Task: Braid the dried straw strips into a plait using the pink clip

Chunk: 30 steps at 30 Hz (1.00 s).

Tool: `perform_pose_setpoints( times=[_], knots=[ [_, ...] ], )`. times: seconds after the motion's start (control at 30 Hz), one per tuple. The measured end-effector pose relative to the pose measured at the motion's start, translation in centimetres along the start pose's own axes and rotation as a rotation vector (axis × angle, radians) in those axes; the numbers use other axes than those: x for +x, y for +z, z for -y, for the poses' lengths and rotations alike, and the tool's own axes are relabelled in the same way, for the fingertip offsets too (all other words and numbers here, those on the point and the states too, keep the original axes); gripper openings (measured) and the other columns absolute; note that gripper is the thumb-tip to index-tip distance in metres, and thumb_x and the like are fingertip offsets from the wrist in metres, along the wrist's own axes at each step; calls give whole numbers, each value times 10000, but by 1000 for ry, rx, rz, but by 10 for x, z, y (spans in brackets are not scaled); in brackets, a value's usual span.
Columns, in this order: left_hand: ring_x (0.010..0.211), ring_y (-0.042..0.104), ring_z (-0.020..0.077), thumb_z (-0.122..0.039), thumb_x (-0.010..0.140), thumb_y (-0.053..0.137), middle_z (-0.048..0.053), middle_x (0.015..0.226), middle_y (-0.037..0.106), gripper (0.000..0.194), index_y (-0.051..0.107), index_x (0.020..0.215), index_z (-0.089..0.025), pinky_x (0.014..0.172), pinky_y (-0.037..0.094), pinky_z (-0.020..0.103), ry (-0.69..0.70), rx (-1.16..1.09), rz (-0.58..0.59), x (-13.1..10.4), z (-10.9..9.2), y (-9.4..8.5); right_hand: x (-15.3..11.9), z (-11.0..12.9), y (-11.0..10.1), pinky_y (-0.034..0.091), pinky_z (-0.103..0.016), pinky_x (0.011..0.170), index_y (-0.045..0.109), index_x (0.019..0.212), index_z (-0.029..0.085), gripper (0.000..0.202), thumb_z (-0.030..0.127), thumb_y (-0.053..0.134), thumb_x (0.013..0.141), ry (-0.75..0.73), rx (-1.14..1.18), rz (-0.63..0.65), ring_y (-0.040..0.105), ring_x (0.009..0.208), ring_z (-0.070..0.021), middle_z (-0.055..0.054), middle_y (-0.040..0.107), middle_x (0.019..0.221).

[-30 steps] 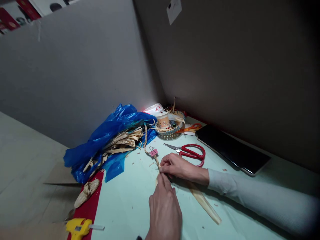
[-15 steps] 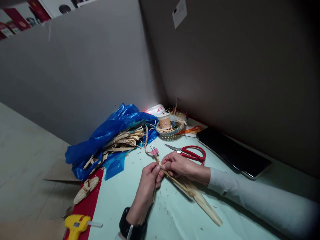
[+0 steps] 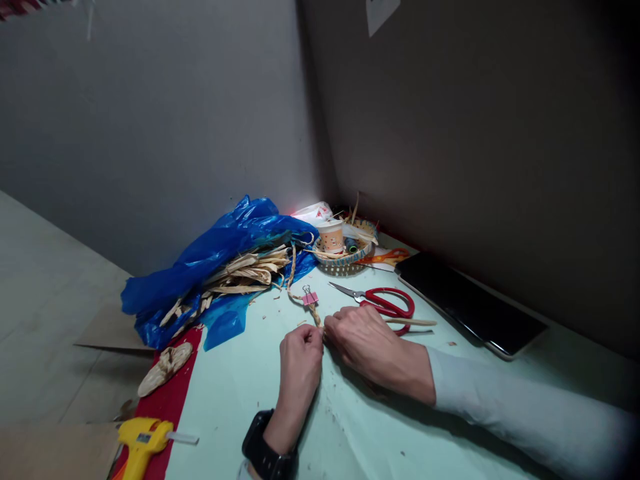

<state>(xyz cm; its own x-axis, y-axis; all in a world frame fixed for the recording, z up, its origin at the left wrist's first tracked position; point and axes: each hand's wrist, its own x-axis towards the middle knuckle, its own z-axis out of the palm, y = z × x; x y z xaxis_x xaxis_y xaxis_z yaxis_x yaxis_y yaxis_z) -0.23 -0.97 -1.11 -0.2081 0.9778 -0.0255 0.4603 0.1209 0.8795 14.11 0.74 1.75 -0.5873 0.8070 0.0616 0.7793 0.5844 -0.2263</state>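
Observation:
A thin braid [image 3: 315, 313] of dried, straw-coloured husk strips runs from the blue bag down to my fingers. A pink binder clip [image 3: 309, 299] grips it just beyond my hands. My left hand [image 3: 301, 353], with a black watch on the wrist, is closed in a pinch at the braid's near end. Close against it, my right hand [image 3: 363, 340] is closed with its back up, its fingertips hidden at the same spot. A pale husk strip [image 3: 411, 323] sticks out to the right above my right hand. Red-handled scissors [image 3: 387, 301] lie just behind that hand, blades pointing left.
A blue plastic bag [image 3: 220, 240] holds a bundle of dried husks [image 3: 255, 270]. Behind stands a woven basket [image 3: 345, 261] with a paper cup [image 3: 331, 238]; orange scissors [image 3: 387, 257] lie beside it. A black flat device [image 3: 465, 303] is at right. A yellow glue gun [image 3: 143, 440] and husk sole [image 3: 165, 368] lie left.
My right hand has turned over, back up. The long husk strips that trailed toward the lower right no longer show there; a strip now points right above that hand. The view has tilted down slightly.

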Motion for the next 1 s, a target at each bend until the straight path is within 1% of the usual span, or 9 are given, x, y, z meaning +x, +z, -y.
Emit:
perform_pose_setpoints(
  times=[0.13, 0.3, 0.5, 0.63, 0.73, 0.83, 0.9, 0.97, 1.0],
  knots=[
    [566, 321, 134, -303, 658, 523, -38, 485, 388, 222, 456, 472, -201, 542, 272, 260, -17, -46, -20, -5, -3, 2, -6, 13, 8, 342, -314, 622, 611, 920, 120, 100, 126, 520, 882, -86, -74, -53, 624, 811, -235, -133, 678, 848],
    [557, 349, 127, -253, 594, 529, -36, 483, 407, 155, 492, 459, -184, 544, 302, 254, -76, -201, 26, -5, -2, 3, -4, 27, 16, 379, -333, 571, 613, 844, 104, 159, 3, 490, 850, -185, -202, -107, 600, 728, -235, -136, 654, 767],
    [537, 391, 123, -273, 533, 614, -38, 459, 417, 165, 508, 458, -172, 532, 313, 245, -181, -407, 116, 0, -4, -2, -5, 36, 27, 436, -352, 567, 611, 820, 86, 190, -43, 473, 801, -238, -315, -282, 582, 683, -239, -115, 622, 734],
    [489, 359, 91, -296, 569, 670, -41, 468, 433, 216, 530, 477, -160, 499, 296, 229, -216, -486, 177, -1, -4, -8, -7, 39, 38, 440, -342, 532, 619, 845, 76, 157, -14, 503, 789, -281, -337, -285, 584, 660, -233, -108, 626, 749],
    [433, 266, 55, -346, 590, 715, -59, 446, 406, 269, 562, 495, -146, 438, 197, 213, -232, -501, 205, -1, -1, -12, -9, 41, 42, 426, -344, 531, 632, 910, 46, 181, -7, 508, 789, -297, -354, -246, 604, 701, -251, -136, 643, 802],
    [391, 209, 38, -340, 568, 751, -86, 396, 356, 244, 631, 553, -128, 413, 107, 216, -258, -502, 224, -1, 1, -14, -10, 33, 27, 393, -336, 554, 656, 911, 63, 163, 40, 536, 804, -282, -222, -125, 624, 738, -254, -153, 672, 845],
    [379, 183, 31, -319, 568, 752, -101, 376, 313, 221, 654, 568, -120, 412, 72, 221, -267, -506, 227, -2, 0, -15, -10, 21, 7, 351, -320, 550, 673, 823, 111, 141, 153, 543, 856, -228, -32, -21, 622, 677, -224, -125, 685, 782],
    [381, 152, 23, -310, 574, 751, -112, 374, 276, 216, 668, 578, -110, 419, 48, 225, -267, -512, 223, -4, -3, -14, -8, 6, -10, 336, -306, 577, 675, 772, 141, 278, 280, 487, 923, -70, 140, -25, 615, 663, -205, -107, 685, 749],
    [385, 146, 20, -310, 573, 752, -114, 379, 271, 220, 679, 593, -103, 424, 43, 224, -267, -517, 221, -5, -4, -14, -7, -1, -16, 344, -296, 611, 677, 804, 145, 282, 271, 462, 936, -33, 215, -82, 618, 720, -203, -105, 688, 794]
  ],
)
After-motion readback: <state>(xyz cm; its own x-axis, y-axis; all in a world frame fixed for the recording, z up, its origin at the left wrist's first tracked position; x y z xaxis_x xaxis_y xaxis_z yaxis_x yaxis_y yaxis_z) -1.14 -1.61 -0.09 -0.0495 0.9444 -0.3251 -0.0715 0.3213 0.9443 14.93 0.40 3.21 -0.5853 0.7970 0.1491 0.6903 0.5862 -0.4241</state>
